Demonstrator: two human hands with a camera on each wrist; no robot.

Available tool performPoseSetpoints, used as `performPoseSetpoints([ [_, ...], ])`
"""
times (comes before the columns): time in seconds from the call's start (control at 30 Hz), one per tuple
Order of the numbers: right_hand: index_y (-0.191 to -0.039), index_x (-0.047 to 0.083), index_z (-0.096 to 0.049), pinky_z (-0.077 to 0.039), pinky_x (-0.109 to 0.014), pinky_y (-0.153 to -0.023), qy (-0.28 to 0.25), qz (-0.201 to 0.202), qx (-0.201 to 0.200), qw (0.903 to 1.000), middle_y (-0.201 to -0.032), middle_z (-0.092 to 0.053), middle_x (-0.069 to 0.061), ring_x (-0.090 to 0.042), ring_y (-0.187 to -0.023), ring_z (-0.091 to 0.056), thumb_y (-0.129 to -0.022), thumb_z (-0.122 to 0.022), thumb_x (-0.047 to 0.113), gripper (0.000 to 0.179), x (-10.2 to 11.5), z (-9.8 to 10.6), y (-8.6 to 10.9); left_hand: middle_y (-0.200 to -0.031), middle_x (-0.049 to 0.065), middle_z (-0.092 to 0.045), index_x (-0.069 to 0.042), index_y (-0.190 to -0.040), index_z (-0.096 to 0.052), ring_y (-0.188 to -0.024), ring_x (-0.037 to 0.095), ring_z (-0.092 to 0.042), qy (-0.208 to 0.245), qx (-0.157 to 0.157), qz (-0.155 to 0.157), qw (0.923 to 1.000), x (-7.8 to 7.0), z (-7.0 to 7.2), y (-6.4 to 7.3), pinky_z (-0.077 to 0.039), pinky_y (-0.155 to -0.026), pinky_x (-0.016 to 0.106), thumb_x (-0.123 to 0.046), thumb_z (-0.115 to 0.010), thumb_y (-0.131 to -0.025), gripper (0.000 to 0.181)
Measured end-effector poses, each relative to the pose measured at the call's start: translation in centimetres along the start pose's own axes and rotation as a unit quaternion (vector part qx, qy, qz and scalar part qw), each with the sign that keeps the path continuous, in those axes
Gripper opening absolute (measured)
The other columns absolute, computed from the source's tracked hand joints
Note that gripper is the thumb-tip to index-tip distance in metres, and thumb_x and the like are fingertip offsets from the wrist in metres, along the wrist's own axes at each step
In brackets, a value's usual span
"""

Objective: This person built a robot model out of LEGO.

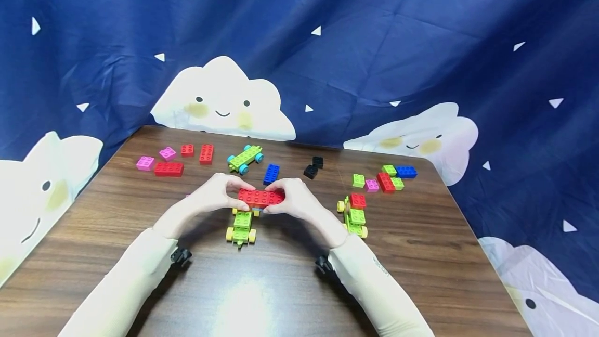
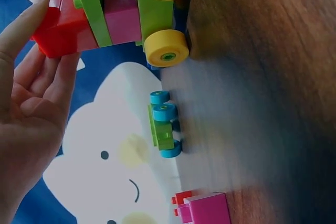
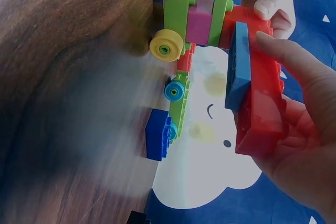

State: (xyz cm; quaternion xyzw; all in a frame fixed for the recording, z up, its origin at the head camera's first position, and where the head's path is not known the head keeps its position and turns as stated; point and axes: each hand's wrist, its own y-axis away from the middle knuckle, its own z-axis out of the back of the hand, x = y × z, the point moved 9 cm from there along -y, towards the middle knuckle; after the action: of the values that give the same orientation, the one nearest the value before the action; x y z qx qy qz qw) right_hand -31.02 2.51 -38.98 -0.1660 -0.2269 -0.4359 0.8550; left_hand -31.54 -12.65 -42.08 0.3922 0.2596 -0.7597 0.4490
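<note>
Near the table's middle, a row of red bricks [image 1: 260, 198] lies crosswise atop a green toy car [image 1: 242, 228] with yellow wheels. My left hand [image 1: 215, 194] pinches the left end of the red row between thumb and fingers. At the other end, my right hand [image 1: 298, 200] grips the red row the same way. Between red row and car base, the left wrist view shows a green piece [image 2: 90, 9] and a pink brick [image 2: 122, 11]. A light blue brick [image 3: 239, 69] hangs beneath the right part of the red row, seen from the right wrist.
To the right stands another car with yellow wheels, bearing a green brick [image 1: 357, 216] and a red brick [image 1: 357, 201]. Behind my hands are a blue-wheeled car [image 1: 245, 158], a blue brick [image 1: 271, 174] and black bricks [image 1: 311, 171]. Loose bricks lie at back left and back right.
</note>
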Motion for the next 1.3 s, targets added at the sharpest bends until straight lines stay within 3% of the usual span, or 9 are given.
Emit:
performPoseSetpoints([
  [0.13, -0.112, 0.009, -0.072, -0.050, -0.027, -0.079, 0.006, 0.008, -0.007, 0.9999, -0.104, -0.073, -0.004, -0.013, -0.089, -0.062, -0.072, -0.087, 0.026, 0.046, -0.4, 0.5, 0.5, -0.110, -0.001, -0.073, -0.015, -0.114, -0.072, -0.106, 0.019, -0.062, 0.009, 0.002, 0.009, 0.9999, 0.1, 0.0, 0.0, -0.043, -0.099, 0.047, -0.032, -0.086, -0.072, 0.047],
  [0.33, -0.109, 0.010, -0.072, -0.049, -0.027, -0.078, 0.008, -0.011, -0.012, 0.9998, -0.103, -0.073, -0.003, -0.014, -0.089, -0.061, -0.072, -0.087, 0.025, 0.043, -1.6, 1.2, 1.3, -0.112, -0.001, -0.072, -0.016, -0.115, -0.072, -0.107, 0.019, -0.061, 0.020, 0.008, 0.015, 0.9997, 0.2, -0.1, -0.1, -0.042, -0.101, 0.051, -0.033, -0.086, -0.073, 0.047],
  [0.63, -0.104, 0.011, -0.074, -0.051, -0.029, -0.079, 0.004, -0.009, -0.023, 0.9997, -0.097, -0.074, -0.001, -0.013, -0.087, -0.062, -0.073, -0.086, 0.028, 0.038, -2.0, 1.5, 1.7, -0.111, 0.001, -0.073, -0.012, -0.116, -0.071, -0.102, 0.016, -0.063, -0.049, -0.008, -0.047, 0.9977, -1.1, 0.2, 0.1, -0.049, -0.094, 0.046, -0.030, -0.084, -0.076, 0.046],
  [0.83, -0.104, 0.010, -0.074, -0.050, -0.028, -0.078, 0.001, -0.007, -0.023, 0.9997, -0.096, -0.074, -0.002, -0.013, -0.085, -0.062, -0.073, -0.086, 0.027, 0.038, -2.1, 1.4, 1.6, -0.120, 0.005, -0.070, -0.008, -0.121, -0.068, -0.114, 0.021, -0.062, -0.065, -0.007, -0.051, 0.9966, -1.8, 0.1, -0.3, -0.048, -0.100, 0.046, -0.031, -0.085, -0.075, 0.054],
  [1.13, -0.103, 0.009, -0.074, -0.053, -0.030, -0.081, -0.006, 0.002, -0.029, 0.9995, -0.095, -0.074, -0.002, -0.014, -0.086, -0.064, -0.072, -0.087, 0.024, 0.036, -1.9, 1.5, 1.7, -0.117, 0.013, -0.071, 0.000, -0.119, -0.067, -0.111, 0.025, -0.066, -0.048, 0.016, -0.087, 0.9949, -4.2, -1.4, -1.9, -0.052, -0.096, 0.043, -0.025, -0.086, -0.075, 0.054],
  [1.3, -0.103, 0.009, -0.074, -0.053, -0.030, -0.082, -0.009, 0.008, -0.027, 0.9996, -0.095, -0.074, -0.003, -0.015, -0.088, -0.066, -0.073, -0.087, 0.023, 0.035, -1.8, 1.4, 1.8, -0.108, 0.007, -0.074, -0.003, -0.113, -0.072, -0.096, 0.016, -0.067, -0.083, 0.020, -0.087, 0.9925, -4.6, -2.5, -2.5, -0.055, -0.085, 0.032, -0.027, -0.086, -0.074, 0.048],
])
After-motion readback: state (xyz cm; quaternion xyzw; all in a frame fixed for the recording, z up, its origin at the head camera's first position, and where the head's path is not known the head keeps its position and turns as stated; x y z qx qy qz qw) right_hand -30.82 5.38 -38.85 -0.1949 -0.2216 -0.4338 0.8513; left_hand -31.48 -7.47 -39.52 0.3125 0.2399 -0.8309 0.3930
